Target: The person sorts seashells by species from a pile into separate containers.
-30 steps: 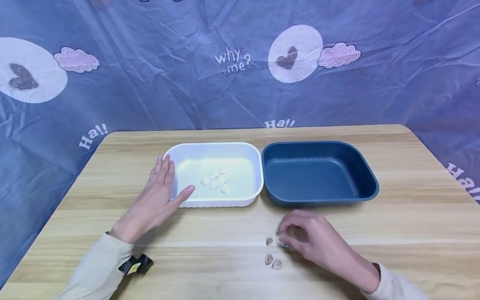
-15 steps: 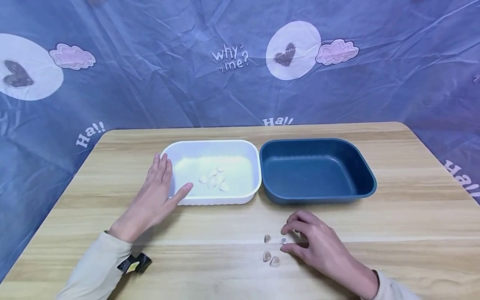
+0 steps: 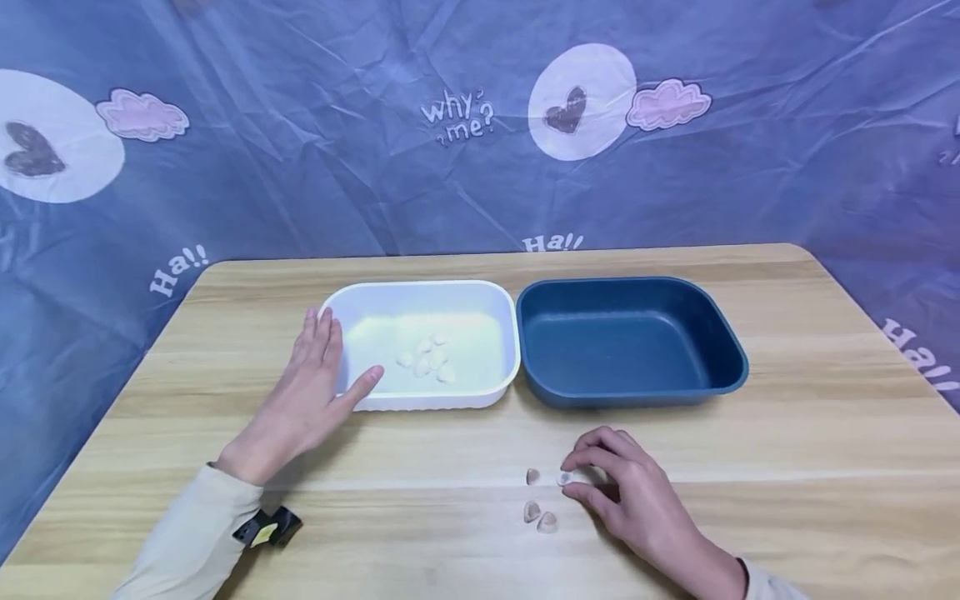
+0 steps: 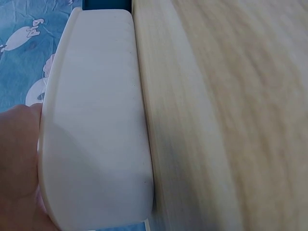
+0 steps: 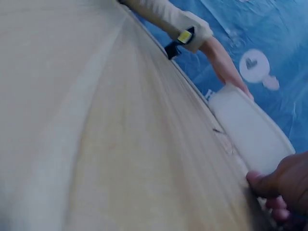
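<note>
My left hand (image 3: 300, 396) rests at the left end of a white plastic bin (image 3: 483, 398), fingers over the rim and thumb across its front left corner. Several small pale seashells (image 3: 423, 360) lie inside on the bottom. In the left wrist view the hand (image 4: 19, 159) is at the rim, beside the bin's outer wall (image 4: 96, 115). Low over the table, my right hand (image 3: 637, 492) has thumb and index finger curled round a small whitish seashell (image 3: 565, 478). Left of it lie a brown seashell (image 3: 532, 476) and, nearer, two more seashells (image 3: 532, 511).
A dark blue bin (image 3: 630, 398) stands right against the white bin, nothing visible in it. Both are on a wood-grain table (image 3: 420, 542) before a blue printed cloth (image 3: 300, 167). A black device (image 3: 268, 527) sits on the left sleeve.
My right thumb and index finger, spread wider half a second ago, have drawn closer about the whitish seashell. The left hand stays at the bin; the head view has shifted slightly.
</note>
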Motion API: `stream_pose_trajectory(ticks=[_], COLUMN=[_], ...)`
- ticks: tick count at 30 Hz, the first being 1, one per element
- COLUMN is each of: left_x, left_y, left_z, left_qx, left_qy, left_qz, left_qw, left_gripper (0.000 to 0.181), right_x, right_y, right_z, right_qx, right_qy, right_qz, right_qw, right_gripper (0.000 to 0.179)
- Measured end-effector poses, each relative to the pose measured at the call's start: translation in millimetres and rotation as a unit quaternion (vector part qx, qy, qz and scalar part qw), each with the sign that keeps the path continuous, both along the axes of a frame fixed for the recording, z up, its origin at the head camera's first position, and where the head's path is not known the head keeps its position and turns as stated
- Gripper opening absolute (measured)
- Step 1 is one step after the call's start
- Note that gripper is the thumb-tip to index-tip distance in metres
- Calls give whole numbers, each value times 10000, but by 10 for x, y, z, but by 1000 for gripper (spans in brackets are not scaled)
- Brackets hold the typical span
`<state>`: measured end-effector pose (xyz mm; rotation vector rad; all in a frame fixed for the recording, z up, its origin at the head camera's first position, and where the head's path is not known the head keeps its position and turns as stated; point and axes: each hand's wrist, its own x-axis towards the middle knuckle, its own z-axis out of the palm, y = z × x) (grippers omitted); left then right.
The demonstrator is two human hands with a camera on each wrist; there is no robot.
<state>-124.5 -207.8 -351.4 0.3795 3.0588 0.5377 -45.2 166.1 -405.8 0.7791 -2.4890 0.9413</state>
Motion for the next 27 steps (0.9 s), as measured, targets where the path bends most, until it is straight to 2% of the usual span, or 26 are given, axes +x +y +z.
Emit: stream_pose_trajectory(ticks=[4,8,12,15,20,23,27], left_x=[7,3,7,13,15,19,21], left_y=[-19,-12,-1,-1,-16,-16,4], left_z=[21,29,26,22,37,54,56], left_qx=[-1,-17,-20,-7,4,14,17], left_qy=[-27,-26,-5,16,127,96,-3], left_qz=[21,-13,-34,-48,-27,-14,-36], left_qw=[10000,10000,10000,10000,9999,10000,10000], left_gripper=[94,94,95,94,92,93,95], right_x=[-22,-34,-24,-16,-85,-182,-350], right_y=[5,25,52,77,158,259,428], right_z=[-55,-74,-28,69,335,499,660], right_qx=[-385,-441,-521,-574,-473,-537,-557], right_qy=[-252,-366,-495,-430,225,437,332], right_qz=[199,353,492,610,704,515,-69], right_qw=[9987,9977,9962,9956,9961,9963,9979], right_gripper=[31,31,32,32,29,31,36])
